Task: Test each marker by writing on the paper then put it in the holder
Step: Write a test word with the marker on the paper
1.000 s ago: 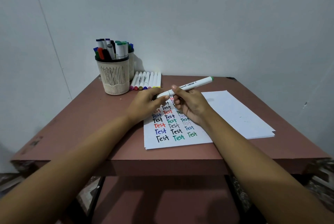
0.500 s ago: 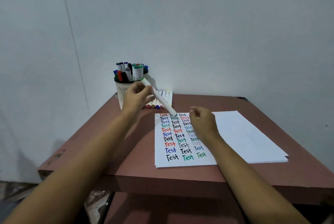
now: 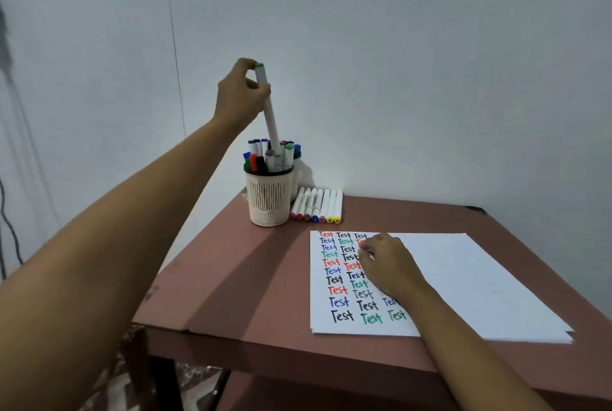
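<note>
**Green marker going into the holder**

Half a second ago it was slanted low over the paper (image 3: 463,278). Now my left hand (image 3: 241,96) pinches the green-capped marker (image 3: 270,115) upright, with its lower end among those in the holder (image 3: 270,198). My right hand (image 3: 387,265) rests on the paper, loosely curled and empty. This marker is nearly stowed.

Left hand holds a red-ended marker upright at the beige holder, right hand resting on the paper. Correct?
No: the head view shows the marker in the left hand has a green end, not red. The holder, right hand and paper are as stated.
</note>
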`<state>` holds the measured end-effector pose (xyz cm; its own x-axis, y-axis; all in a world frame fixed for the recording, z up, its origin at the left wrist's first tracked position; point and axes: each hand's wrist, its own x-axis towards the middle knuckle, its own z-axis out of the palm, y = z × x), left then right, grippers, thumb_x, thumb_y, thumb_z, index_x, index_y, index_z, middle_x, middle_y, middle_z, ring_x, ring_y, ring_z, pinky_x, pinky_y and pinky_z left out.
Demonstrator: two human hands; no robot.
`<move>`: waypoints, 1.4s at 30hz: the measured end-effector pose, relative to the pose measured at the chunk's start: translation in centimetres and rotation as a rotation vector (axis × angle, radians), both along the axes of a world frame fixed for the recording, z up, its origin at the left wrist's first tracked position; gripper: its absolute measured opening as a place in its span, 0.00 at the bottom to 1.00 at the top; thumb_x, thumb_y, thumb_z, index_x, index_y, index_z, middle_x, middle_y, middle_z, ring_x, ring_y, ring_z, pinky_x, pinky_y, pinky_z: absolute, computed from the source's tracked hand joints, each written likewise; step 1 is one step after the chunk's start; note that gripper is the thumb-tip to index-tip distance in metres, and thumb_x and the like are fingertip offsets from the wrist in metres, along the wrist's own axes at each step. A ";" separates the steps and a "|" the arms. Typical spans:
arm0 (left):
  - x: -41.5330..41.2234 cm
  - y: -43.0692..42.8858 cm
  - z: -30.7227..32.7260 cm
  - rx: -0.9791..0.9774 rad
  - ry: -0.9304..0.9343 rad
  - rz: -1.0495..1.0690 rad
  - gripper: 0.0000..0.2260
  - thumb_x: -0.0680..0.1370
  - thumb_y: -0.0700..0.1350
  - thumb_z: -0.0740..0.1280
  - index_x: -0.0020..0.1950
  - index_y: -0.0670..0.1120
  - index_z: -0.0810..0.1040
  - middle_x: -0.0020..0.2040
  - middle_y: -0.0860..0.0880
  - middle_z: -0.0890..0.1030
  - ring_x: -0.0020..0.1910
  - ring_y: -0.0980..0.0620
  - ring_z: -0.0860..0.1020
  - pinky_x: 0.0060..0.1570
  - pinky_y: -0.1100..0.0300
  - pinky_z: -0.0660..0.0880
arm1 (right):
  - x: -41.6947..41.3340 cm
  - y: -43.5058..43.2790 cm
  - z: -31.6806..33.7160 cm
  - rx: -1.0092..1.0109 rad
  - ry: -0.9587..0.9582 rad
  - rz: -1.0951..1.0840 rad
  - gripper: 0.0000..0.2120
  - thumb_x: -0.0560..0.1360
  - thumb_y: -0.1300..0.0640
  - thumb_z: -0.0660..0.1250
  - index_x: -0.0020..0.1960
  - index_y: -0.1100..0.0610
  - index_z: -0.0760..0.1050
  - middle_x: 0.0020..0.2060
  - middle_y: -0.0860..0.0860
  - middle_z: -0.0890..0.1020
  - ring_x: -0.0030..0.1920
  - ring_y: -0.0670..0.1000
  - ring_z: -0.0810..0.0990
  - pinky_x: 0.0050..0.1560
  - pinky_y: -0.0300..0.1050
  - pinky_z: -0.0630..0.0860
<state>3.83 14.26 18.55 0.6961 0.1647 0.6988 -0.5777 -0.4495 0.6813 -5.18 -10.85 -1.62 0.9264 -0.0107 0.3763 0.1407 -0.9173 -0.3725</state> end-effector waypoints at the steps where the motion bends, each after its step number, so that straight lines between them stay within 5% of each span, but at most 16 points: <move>1: 0.2 0.1 0.0 0.014 0.004 0.012 0.16 0.76 0.41 0.64 0.64 0.44 0.70 0.42 0.47 0.77 0.42 0.47 0.79 0.47 0.49 0.80 | 0.0 0.0 0.0 -0.001 0.000 -0.002 0.15 0.80 0.53 0.59 0.62 0.56 0.77 0.61 0.52 0.77 0.61 0.52 0.73 0.61 0.46 0.72; 16: 1.2 0.5 -5.6 0.353 0.078 0.094 0.13 0.79 0.41 0.59 0.64 0.48 0.68 0.42 0.43 0.79 0.36 0.45 0.75 0.41 0.50 0.77 | 0.0 0.1 0.2 -0.018 0.005 -0.014 0.15 0.80 0.53 0.59 0.62 0.56 0.77 0.61 0.52 0.78 0.61 0.52 0.73 0.60 0.46 0.72; 22: 1.1 0.4 -4.6 0.306 0.051 0.079 0.10 0.79 0.40 0.59 0.59 0.45 0.67 0.42 0.34 0.80 0.36 0.38 0.78 0.29 0.58 0.72 | -0.1 0.1 0.2 -0.003 0.015 -0.018 0.15 0.79 0.54 0.59 0.62 0.56 0.78 0.60 0.53 0.78 0.60 0.53 0.74 0.60 0.48 0.73; 32: 1.3 0.3 -4.8 0.366 0.059 0.085 0.07 0.78 0.40 0.58 0.56 0.43 0.67 0.41 0.33 0.80 0.33 0.43 0.74 0.35 0.50 0.76 | -0.1 0.1 0.3 0.000 0.022 -0.018 0.15 0.79 0.54 0.59 0.62 0.56 0.77 0.60 0.53 0.78 0.61 0.53 0.74 0.60 0.48 0.73; 42: 2.1 0.7 -7.7 0.603 0.064 0.119 0.08 0.77 0.38 0.60 0.51 0.39 0.77 0.51 0.40 0.78 0.49 0.42 0.75 0.48 0.51 0.73 | 0.0 0.1 0.2 -0.007 0.016 -0.015 0.15 0.79 0.54 0.59 0.61 0.56 0.78 0.60 0.53 0.78 0.60 0.53 0.74 0.60 0.48 0.73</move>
